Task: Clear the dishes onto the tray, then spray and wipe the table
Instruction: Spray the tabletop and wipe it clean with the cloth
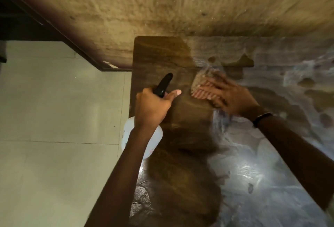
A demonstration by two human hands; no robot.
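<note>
Left hand point(153, 104) at 9 o'clock, curled round black trigger head of white spray bottle point(142, 136). Right hand point(229, 95), fingers spread, pressing blurred cloth point(200, 82) onto wet wooden table point(162, 58), centre.

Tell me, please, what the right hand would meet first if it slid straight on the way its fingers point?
Probably nothing: the right hand, flat on the cloth, points left across bare table toward its edge. The left hand with the bottle sits nearer, seemingly off that line.

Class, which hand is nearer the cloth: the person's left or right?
Right. The right hand presses flat on the cloth; the left hand grips the spray bottle off to the cloth's left, not touching it.
</note>
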